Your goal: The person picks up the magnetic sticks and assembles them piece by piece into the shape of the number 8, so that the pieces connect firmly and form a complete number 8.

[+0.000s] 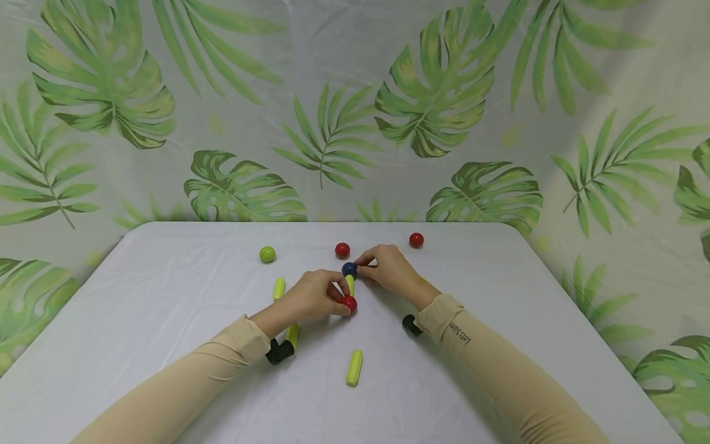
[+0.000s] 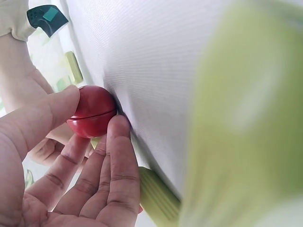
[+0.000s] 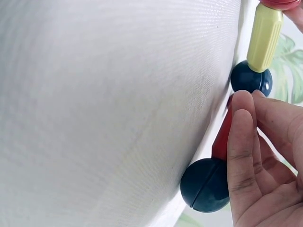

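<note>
My left hand grips a red ball between thumb and fingers, close over the white table. A yellow-green rod runs from that ball to a dark blue ball. My right hand pinches a red rod right at this blue ball, and its fingers cover part of the rod. At the red rod's other end sits a second dark blue ball, which the right hand hides in the head view.
Two loose red balls and a green ball lie toward the table's far edge. Yellow-green rods lie beside and under the left forearm, and another rod lies nearer the front. Leaf-printed cloth hangs behind the white table.
</note>
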`<state>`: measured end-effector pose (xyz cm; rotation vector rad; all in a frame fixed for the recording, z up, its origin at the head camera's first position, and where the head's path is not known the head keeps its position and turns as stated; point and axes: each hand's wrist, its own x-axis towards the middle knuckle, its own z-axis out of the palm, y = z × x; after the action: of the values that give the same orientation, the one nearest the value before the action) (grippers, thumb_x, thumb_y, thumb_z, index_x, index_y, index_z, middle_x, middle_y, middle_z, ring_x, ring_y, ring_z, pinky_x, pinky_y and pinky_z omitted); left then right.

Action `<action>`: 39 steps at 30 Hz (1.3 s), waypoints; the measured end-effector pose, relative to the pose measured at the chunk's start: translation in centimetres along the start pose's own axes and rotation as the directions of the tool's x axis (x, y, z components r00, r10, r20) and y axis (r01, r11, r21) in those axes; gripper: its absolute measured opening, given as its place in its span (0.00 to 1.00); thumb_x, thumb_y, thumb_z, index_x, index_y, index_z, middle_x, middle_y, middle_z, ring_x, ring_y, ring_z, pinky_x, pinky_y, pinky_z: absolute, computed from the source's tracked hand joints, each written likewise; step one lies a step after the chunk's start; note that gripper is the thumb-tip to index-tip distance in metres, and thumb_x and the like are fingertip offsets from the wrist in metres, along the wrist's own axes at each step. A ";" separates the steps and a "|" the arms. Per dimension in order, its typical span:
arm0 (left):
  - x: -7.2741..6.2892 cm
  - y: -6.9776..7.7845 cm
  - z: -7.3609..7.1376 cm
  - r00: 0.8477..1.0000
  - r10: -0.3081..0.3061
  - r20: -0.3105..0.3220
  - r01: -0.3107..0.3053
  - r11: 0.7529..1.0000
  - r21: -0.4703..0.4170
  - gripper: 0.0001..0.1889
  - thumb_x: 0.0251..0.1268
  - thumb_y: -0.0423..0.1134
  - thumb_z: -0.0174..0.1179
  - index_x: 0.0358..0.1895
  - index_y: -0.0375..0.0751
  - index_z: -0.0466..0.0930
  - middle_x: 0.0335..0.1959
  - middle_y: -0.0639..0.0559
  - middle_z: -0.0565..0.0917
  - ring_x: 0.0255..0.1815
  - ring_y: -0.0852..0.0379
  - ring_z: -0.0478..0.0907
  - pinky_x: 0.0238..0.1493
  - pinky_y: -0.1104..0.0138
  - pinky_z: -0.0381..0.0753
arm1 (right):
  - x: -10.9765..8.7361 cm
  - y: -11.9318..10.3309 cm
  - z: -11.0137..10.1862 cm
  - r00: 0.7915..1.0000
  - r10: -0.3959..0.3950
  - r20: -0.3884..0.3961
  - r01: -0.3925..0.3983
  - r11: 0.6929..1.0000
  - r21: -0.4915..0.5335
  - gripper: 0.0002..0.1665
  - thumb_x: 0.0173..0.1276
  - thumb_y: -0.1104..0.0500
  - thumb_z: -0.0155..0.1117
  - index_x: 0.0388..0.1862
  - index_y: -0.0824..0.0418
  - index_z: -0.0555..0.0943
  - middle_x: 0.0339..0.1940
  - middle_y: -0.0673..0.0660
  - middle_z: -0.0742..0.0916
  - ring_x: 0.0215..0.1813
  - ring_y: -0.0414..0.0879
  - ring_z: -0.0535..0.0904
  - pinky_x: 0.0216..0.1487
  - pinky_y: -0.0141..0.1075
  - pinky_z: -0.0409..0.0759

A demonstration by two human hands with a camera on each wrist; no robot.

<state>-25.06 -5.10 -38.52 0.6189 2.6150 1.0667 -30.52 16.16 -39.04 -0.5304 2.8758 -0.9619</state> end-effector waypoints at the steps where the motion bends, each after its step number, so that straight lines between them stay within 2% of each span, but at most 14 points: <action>1: 0.0 0.0 0.0 1.000 0.000 0.001 0.000 1.000 -0.001 0.12 0.60 0.36 0.80 0.42 0.47 0.85 0.33 0.54 0.92 0.38 0.60 0.84 0.42 0.68 0.79 | 0.0 0.0 0.0 1.000 0.003 0.001 -0.003 1.000 0.005 0.09 0.75 0.60 0.73 0.50 0.60 0.93 0.46 0.56 0.94 0.26 0.34 0.81 0.29 0.25 0.74; 11: -0.1 0.0 -0.2 0.998 0.028 0.047 -0.029 1.000 0.013 0.12 0.64 0.34 0.77 0.48 0.47 0.86 0.38 0.52 0.92 0.41 0.59 0.85 0.46 0.66 0.84 | -0.1 -0.1 0.0 1.000 0.012 0.007 -0.012 1.000 0.004 0.10 0.75 0.60 0.73 0.51 0.60 0.93 0.47 0.57 0.94 0.28 0.36 0.83 0.31 0.25 0.76; 16: 0.0 0.0 -0.1 0.999 0.019 0.050 -0.020 1.000 0.005 0.12 0.65 0.34 0.77 0.48 0.48 0.86 0.39 0.52 0.92 0.41 0.59 0.85 0.47 0.65 0.85 | -0.2 0.2 -0.4 1.000 0.003 0.001 -0.003 1.000 -0.007 0.14 0.74 0.59 0.74 0.56 0.60 0.91 0.51 0.58 0.94 0.31 0.39 0.86 0.35 0.27 0.81; 25: 0.1 0.0 -0.1 0.999 0.002 0.054 -0.002 1.000 0.003 0.12 0.65 0.35 0.76 0.48 0.49 0.86 0.40 0.53 0.92 0.42 0.58 0.85 0.49 0.64 0.85 | -2.0 -0.5 -3.4 0.999 -0.045 0.003 0.045 0.999 0.006 0.16 0.77 0.57 0.71 0.59 0.59 0.90 0.55 0.58 0.93 0.37 0.47 0.90 0.39 0.33 0.83; 30: 0.1 -0.1 -0.3 0.998 -0.003 0.060 0.003 1.000 -0.002 0.12 0.66 0.35 0.76 0.49 0.49 0.87 0.40 0.53 0.92 0.43 0.58 0.85 0.49 0.63 0.85 | -3.8 -0.9 -4.8 0.994 -0.098 0.043 0.097 0.995 0.039 0.14 0.76 0.58 0.72 0.57 0.58 0.91 0.51 0.56 0.93 0.39 0.55 0.91 0.41 0.33 0.83; 33: 0.1 -0.1 -0.3 0.998 -0.006 0.065 0.006 1.000 -0.005 0.11 0.66 0.35 0.76 0.49 0.49 0.87 0.41 0.52 0.92 0.43 0.57 0.85 0.49 0.63 0.85 | -5.0 -1.1 -5.1 0.981 -0.161 0.106 0.156 0.986 0.055 0.13 0.75 0.60 0.72 0.56 0.60 0.91 0.47 0.58 0.93 0.37 0.57 0.91 0.40 0.33 0.83; 35: 0.1 -0.1 -0.4 0.998 -0.006 0.066 0.007 1.000 -0.005 0.11 0.66 0.35 0.76 0.49 0.49 0.87 0.41 0.52 0.92 0.43 0.57 0.85 0.50 0.63 0.85 | -5.8 -1.2 -5.1 0.965 -0.210 0.159 0.204 0.978 0.051 0.12 0.75 0.61 0.72 0.55 0.61 0.91 0.46 0.58 0.93 0.36 0.56 0.90 0.40 0.33 0.84; 39: 0.1 -0.2 -0.4 0.998 -0.007 0.065 0.007 1.000 0.002 0.11 0.66 0.35 0.76 0.48 0.49 0.87 0.41 0.52 0.92 0.43 0.57 0.85 0.51 0.62 0.85 | -7.3 -1.6 -4.8 0.923 -0.266 0.278 0.266 0.963 0.038 0.12 0.74 0.62 0.73 0.54 0.60 0.91 0.49 0.56 0.93 0.38 0.46 0.90 0.44 0.29 0.86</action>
<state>-25.34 -5.36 -38.38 0.6336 2.5607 1.0250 -23.99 20.19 -34.53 -0.9923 2.5931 -0.8354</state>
